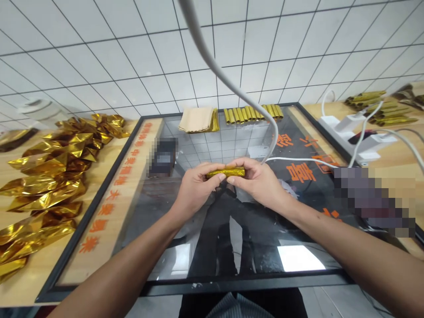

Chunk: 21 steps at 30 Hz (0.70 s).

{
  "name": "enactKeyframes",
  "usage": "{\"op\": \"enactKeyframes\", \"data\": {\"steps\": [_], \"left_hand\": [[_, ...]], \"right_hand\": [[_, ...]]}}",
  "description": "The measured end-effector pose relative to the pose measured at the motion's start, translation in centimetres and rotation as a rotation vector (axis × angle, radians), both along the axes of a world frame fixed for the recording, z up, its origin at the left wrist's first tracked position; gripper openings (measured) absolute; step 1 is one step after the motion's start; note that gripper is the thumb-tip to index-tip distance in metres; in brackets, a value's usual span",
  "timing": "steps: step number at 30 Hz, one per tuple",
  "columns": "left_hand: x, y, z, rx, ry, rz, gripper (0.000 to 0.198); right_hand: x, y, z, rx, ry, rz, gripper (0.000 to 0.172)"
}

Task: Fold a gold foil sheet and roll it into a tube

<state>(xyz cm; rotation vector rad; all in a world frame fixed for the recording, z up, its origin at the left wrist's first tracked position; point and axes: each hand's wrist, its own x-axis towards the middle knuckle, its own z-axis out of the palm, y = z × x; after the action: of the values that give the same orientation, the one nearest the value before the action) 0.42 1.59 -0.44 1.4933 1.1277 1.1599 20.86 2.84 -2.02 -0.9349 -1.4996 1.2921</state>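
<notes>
Between both hands, level above the glass panel [185, 221], is a small gold foil roll [226, 172]. My left hand [198, 187] pinches the roll's left end between thumb and fingers. At its right end, my right hand [255, 179] grips it the same way, with the thumb tips close together below it. A row of gold rolls [253, 114] lies at the panel's back edge. Beside that row, to the left, sits a stack of tan paper sheets [198, 119] with gold foil showing at its right side.
Twisted gold foil pieces [56, 172] cover the left of the wooden table [122, 148]. A dark box [162, 157] lies left of the hands. A white power strip [347, 134] with cables and more gold rolls [391, 112] are at right. A thick cable [232, 81] hangs in front.
</notes>
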Motion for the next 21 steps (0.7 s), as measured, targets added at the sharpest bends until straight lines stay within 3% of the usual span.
{"op": "enactKeyframes", "data": {"steps": [12, 21], "left_hand": [[-0.13, 0.05, -0.55, -0.078, -0.124, 0.021, 0.018], [0.14, -0.05, -0.75, -0.026, -0.112, 0.043, 0.016]], "right_hand": [[0.27, 0.02, 0.57, -0.073, 0.083, -0.029, 0.026], [0.48, -0.03, 0.8, -0.076, 0.054, -0.058, 0.029]]}}
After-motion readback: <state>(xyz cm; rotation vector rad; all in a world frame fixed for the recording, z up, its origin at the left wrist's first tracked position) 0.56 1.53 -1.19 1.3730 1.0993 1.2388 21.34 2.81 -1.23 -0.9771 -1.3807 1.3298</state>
